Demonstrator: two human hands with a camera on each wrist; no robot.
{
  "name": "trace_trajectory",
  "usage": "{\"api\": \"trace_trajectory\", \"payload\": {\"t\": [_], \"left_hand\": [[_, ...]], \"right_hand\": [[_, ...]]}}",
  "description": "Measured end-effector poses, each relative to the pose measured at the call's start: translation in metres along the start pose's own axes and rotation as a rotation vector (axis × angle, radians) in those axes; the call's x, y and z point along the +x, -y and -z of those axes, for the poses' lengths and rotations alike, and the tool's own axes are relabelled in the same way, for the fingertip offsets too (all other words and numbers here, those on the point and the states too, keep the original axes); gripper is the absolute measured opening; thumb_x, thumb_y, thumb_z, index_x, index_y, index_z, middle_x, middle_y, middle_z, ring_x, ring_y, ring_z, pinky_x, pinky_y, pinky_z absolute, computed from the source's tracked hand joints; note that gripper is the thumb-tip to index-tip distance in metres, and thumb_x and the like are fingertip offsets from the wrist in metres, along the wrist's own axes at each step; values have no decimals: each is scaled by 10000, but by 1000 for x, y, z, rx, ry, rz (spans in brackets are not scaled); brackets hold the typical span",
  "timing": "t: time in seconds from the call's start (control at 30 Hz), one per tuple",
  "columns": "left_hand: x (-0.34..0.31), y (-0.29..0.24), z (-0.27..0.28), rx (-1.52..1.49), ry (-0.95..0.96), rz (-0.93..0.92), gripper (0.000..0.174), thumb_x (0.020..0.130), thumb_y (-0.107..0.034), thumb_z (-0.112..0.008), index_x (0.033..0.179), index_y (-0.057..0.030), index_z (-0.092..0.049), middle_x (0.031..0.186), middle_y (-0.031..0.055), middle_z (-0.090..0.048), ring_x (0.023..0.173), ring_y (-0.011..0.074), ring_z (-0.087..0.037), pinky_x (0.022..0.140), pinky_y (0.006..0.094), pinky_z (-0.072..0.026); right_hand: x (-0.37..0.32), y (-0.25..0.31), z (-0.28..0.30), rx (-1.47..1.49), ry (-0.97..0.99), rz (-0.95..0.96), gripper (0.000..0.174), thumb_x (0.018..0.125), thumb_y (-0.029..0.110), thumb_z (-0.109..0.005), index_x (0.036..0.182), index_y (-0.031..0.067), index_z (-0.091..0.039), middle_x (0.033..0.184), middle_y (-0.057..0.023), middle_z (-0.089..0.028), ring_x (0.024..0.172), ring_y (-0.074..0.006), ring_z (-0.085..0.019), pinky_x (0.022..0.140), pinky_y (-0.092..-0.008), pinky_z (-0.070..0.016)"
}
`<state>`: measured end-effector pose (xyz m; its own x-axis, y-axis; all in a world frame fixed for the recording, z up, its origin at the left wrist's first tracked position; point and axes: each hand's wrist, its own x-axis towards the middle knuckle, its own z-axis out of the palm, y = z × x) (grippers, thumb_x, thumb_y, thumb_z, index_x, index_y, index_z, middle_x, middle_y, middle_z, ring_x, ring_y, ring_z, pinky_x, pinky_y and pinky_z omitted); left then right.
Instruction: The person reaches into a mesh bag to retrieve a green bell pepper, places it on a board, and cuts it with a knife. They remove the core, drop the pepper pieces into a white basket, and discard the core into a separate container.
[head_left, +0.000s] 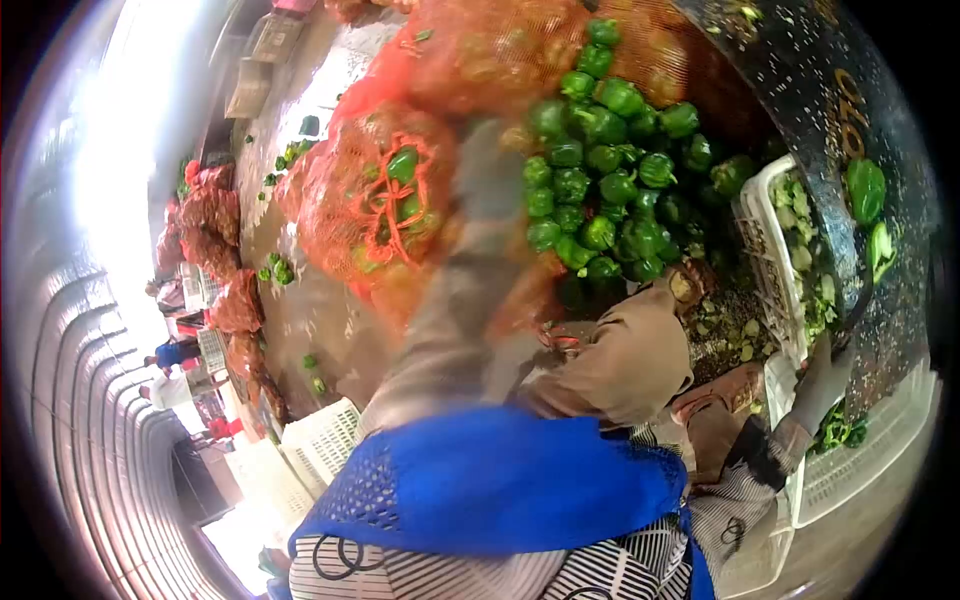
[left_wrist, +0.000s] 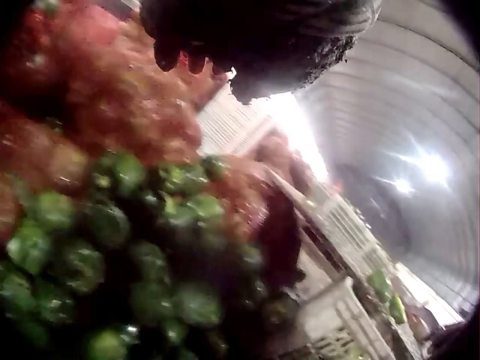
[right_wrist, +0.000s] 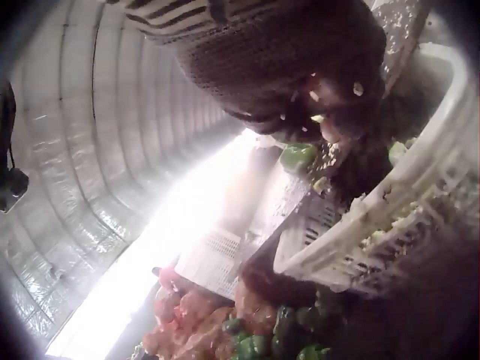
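Your left hand (head_left: 487, 165) looks empty, its fingers loose; I can't tell whether your right hand (right_wrist: 300, 79) grips anything. Green peppers (head_left: 618, 187) lie heaped at your left hand's three o'clock: best take top ones singly.

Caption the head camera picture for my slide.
Blurred left hand beside a heap of green peppers and red mesh sacks.
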<state>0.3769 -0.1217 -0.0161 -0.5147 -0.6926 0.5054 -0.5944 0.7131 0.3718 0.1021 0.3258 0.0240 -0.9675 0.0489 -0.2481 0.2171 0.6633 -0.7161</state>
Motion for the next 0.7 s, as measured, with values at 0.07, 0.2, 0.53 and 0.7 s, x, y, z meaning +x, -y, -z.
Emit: {"api": "trace_trajectory", "payload": {"t": [0.07, 0.2, 0.53, 0.7], "left_hand": [[-46, 70, 73, 60, -64, 330, 427, 876, -236, -663, 1219, -4, -559, 1156, 145, -619, 1034, 244, -598, 908, 356, -480], [-76, 117, 141, 28, 15, 758, 594, 815, -304, -726, 1272, 12, -515, 1239, 180, -590, 1145, 297, -572, 937, 394, -469], [-76, 123, 172, 214, 160, 666, 344, 909, -251, -573, 1193, -62, -621, 1137, 171, -652, 1026, 346, -626, 875, 437, -497], [-101, 150, 174, 17, 100, 427, 264, 922, -244, -579, 1074, -39, -642, 897, 111, -657, 791, 234, -640, 722, 363, -514]], "right_hand": [[-41, 35, -11, 10, 65, 24, 339, 909, 191, -622, 1189, 20, -534, 705, -11, -543, 511, -78, -478, 422, -218, -357], [-69, 69, -58, 169, 449, 176, 458, 896, 156, -620, 1305, 8, -475, 881, -49, -600, 633, -102, -526, 520, -226, -426], [-219, 248, -165, -45, 1170, 953, 396, 794, 148, -639, 1163, 20, -572, 958, -182, -660, 895, -292, -657, 781, -370, -495], [-262, 272, -213, -255, 1100, 1234, 349, 788, 164, -645, 1102, 26, -581, 938, -194, -642, 901, -360, -617, 766, -410, -479]]}}
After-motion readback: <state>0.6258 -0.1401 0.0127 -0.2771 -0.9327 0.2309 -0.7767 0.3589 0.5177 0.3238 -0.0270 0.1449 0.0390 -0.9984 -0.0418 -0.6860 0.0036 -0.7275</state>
